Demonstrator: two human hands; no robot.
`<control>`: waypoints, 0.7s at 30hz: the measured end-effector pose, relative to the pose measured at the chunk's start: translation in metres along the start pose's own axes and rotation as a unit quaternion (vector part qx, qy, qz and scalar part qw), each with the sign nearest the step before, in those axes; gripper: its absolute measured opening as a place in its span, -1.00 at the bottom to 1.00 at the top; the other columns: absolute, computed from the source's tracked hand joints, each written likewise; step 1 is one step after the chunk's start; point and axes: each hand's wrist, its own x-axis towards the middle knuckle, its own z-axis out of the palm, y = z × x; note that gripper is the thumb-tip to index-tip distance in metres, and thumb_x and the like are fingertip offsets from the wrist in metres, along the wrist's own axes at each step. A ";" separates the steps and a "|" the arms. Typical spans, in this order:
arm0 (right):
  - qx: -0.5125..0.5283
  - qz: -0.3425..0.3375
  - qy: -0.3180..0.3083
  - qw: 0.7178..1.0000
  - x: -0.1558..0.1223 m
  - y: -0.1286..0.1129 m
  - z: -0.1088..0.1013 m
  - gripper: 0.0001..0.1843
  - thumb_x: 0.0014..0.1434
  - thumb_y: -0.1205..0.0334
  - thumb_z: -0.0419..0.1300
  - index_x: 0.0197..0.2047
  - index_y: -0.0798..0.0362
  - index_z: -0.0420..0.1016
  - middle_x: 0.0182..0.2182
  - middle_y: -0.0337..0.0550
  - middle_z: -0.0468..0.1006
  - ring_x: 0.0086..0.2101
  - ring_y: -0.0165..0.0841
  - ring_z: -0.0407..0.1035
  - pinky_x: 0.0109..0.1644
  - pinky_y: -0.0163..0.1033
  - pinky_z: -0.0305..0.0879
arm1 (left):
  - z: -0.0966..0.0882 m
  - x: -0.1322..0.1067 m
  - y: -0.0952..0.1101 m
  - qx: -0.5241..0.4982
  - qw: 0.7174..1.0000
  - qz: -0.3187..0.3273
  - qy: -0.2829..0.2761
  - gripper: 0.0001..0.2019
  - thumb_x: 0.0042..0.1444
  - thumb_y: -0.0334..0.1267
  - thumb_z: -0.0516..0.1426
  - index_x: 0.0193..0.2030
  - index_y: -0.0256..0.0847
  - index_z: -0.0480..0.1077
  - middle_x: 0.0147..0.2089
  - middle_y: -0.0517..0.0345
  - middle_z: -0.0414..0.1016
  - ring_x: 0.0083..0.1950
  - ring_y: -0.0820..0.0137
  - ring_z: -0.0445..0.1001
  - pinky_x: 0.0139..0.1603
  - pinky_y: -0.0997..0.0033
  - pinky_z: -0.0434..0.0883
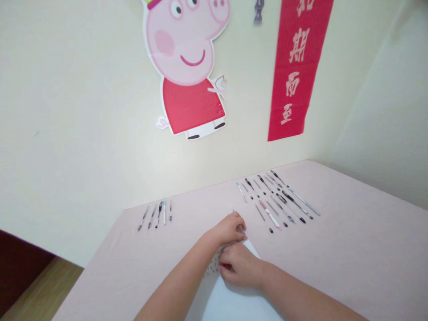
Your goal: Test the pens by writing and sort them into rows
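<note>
My left hand (pixel 228 229) is closed round a thin pen (pixel 234 211), whose tip pokes out past the knuckles. Just in front of it, my right hand (pixel 239 265) rests with curled fingers on a white sheet of paper (pixel 230 298), at the sheet's far corner. Small scribbled marks (pixel 214 264) show on the paper beside the right hand. Both hands touch each other near the middle of the pink table (pixel 351 249). I cannot make out whether the right hand's fingers hold anything.
Several pens lie in a row at the table's far left (pixel 157 215). A larger group of pens and pen parts (pixel 277 198) lies at the far right. The wall behind carries a cartoon pig sticker (pixel 190 67) and a red banner (pixel 296 67).
</note>
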 end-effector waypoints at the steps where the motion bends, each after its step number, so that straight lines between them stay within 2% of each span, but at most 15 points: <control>1: -0.005 -0.001 0.000 1.000 0.000 0.000 -0.001 -0.84 -0.02 0.37 0.06 -0.56 0.12 0.42 -0.59 -0.20 0.46 -0.58 -0.45 0.18 -0.45 -0.31 0.00 | -0.005 -0.007 -0.007 0.004 1.000 -0.011 0.010 -0.79 -0.16 -0.28 0.27 -0.32 -0.21 0.44 -0.21 0.15 0.33 -0.20 0.41 0.34 -0.15 0.46 0.32; 4: -0.010 -0.011 -0.001 1.000 -0.001 -0.002 -0.005 -0.83 0.01 0.34 0.06 -0.56 0.09 0.39 -0.58 -0.23 0.44 -0.55 -0.45 0.19 -0.43 -0.33 0.00 | -0.020 -0.030 -0.033 0.022 0.997 -0.044 0.052 -0.84 -0.11 -0.35 0.19 -0.31 -0.22 0.41 -0.21 0.13 0.34 -0.18 0.39 0.33 -0.12 0.42 0.30; 8: -0.017 -0.008 -0.007 1.000 -0.001 -0.003 -0.007 -0.82 0.03 0.33 0.06 -0.57 0.08 0.35 -0.58 -0.24 0.42 -0.53 -0.46 0.19 -0.41 -0.34 0.01 | -0.041 -0.065 -0.067 0.059 0.986 -0.104 0.115 -0.82 -0.13 -0.46 0.08 -0.32 -0.24 0.37 -0.27 0.13 0.31 -0.25 0.38 0.30 -0.15 0.36 0.30; 13: -0.017 -0.005 -0.009 1.000 -0.001 -0.001 -0.004 -0.83 0.04 0.33 0.04 -0.55 0.07 0.34 -0.57 -0.24 0.42 -0.51 -0.46 0.21 -0.40 -0.35 0.01 | -0.061 -0.100 -0.101 0.097 0.966 -0.158 0.178 -0.77 -0.15 -0.52 0.01 -0.32 -0.24 0.35 -0.28 0.11 0.31 -0.20 0.34 0.31 -0.09 0.28 0.28; 17: -0.010 0.000 -0.006 1.000 -0.002 0.000 -0.003 -0.83 0.05 0.31 0.04 -0.54 0.07 0.33 -0.56 -0.24 0.42 -0.51 -0.47 0.20 -0.39 -0.36 0.01 | -0.071 -0.112 -0.118 0.116 0.955 -0.181 0.204 -0.76 -0.13 -0.52 0.00 -0.31 -0.25 0.36 -0.27 0.09 0.33 -0.21 0.33 0.34 -0.09 0.27 0.30; 21: -0.009 0.001 -0.007 1.000 -0.002 -0.001 -0.004 -0.83 0.05 0.31 0.04 -0.56 0.07 0.31 -0.57 -0.26 0.41 -0.52 -0.47 0.19 -0.39 -0.36 0.01 | -0.074 -0.115 -0.129 0.132 0.946 -0.191 0.225 -0.76 -0.11 -0.52 0.00 -0.30 -0.24 0.37 -0.25 0.09 0.36 -0.19 0.33 0.36 -0.08 0.28 0.31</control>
